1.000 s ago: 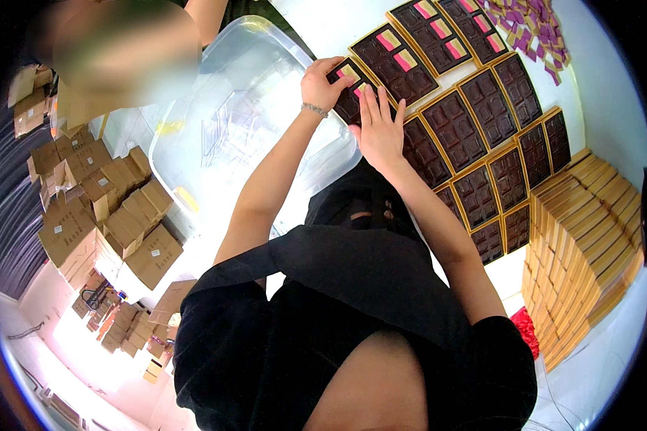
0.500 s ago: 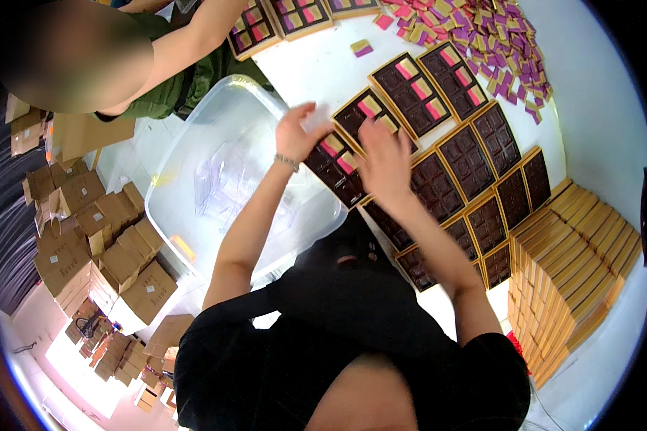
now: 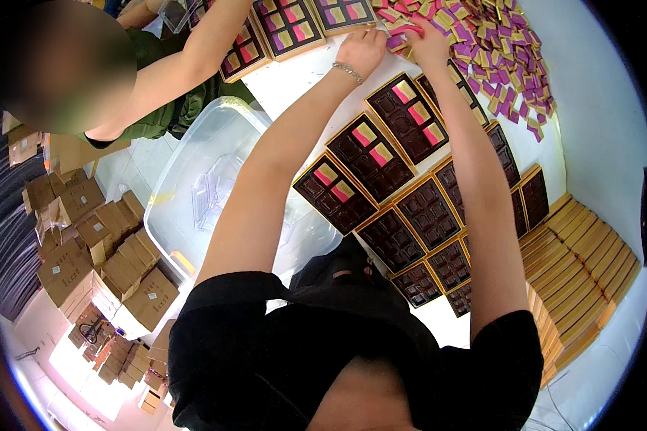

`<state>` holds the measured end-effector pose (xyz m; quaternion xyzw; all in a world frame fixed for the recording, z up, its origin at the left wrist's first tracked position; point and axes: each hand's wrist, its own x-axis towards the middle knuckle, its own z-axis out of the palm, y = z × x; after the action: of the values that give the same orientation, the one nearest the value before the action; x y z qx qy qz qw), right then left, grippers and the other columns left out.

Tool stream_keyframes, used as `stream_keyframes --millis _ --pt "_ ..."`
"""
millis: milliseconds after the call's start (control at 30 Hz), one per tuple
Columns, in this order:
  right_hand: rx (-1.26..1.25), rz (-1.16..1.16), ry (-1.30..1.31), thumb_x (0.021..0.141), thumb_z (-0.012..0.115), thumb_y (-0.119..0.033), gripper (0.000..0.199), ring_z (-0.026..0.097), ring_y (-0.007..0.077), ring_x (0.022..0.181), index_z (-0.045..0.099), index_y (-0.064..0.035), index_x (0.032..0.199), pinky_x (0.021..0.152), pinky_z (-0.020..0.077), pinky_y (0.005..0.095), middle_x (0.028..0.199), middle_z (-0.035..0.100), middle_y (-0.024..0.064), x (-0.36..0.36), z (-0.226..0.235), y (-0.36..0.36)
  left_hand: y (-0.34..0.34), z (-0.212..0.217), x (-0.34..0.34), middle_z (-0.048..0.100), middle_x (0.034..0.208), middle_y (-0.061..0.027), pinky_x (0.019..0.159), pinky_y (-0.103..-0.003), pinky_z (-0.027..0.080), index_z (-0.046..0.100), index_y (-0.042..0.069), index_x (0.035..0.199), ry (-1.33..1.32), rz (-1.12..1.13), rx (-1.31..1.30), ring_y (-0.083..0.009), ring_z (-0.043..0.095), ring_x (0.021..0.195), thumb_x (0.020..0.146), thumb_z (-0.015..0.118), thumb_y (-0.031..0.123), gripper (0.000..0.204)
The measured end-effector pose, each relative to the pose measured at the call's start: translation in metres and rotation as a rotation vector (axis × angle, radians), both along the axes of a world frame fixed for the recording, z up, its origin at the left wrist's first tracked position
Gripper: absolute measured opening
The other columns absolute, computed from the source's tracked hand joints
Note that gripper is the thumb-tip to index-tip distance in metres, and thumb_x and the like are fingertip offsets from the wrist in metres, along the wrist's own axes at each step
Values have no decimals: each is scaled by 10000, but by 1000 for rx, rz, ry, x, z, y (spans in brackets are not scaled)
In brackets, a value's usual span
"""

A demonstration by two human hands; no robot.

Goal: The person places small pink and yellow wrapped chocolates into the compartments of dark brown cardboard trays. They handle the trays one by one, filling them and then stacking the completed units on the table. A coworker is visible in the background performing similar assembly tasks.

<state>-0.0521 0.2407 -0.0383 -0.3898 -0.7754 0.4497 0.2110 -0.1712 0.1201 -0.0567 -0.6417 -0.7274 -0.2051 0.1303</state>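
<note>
At the far left, stacks of brown cardboard boxes (image 3: pixel 101 251) sit on the floor, and just right of them stands a clear plastic bin (image 3: pixel 216 187) with see-through inserts lying in it. Above the bin, a co-worker's bare arm (image 3: pixel 187 61) stretches across toward dark trays near the top edge. Right of the bin begins the white table (image 3: pixel 295 79), covered with rows of dark compartment trays (image 3: pixel 370 154) edged in gold; several hold two small pink-and-yellow packets each, while those nearer the person are bare. The person's left hand (image 3: pixel 361 50), a bracelet on its wrist, rests at the near edge of the heap of purple and pink packets (image 3: pixel 503 57) at the far side of the table, fingers curled; whether it grips anything cannot be told. Just beside it, the right hand (image 3: pixel 428 39) lies on the same heap with fingers pinched on a pink packet (image 3: pixel 407 30). At the far right, stacks of tan flat boxes (image 3: pixel 582 280) line the table's edge.
</note>
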Motion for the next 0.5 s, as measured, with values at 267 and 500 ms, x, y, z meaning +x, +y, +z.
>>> stream_keyframes --millis 267,500 --pt "-904 -223 583 930 555 -60 235 587 194 992 579 -6 1158 884 496 317 1091 605 78 84 47 -64 -72 59 19 686 901 -28 609 -285 543 659 23 1049 -1240 149 -184 -117 660 765 915 473 104 243" --pt "-377 -61 120 874 592 -47 141 623 170 813 662 -33 995 703 496 286 913 683 61 179 48 -197 -189 75 60 704 893 -36 717 -246 522 695 70 1041 -1240 -287 -443 -93 639 774 819 662 41 226"
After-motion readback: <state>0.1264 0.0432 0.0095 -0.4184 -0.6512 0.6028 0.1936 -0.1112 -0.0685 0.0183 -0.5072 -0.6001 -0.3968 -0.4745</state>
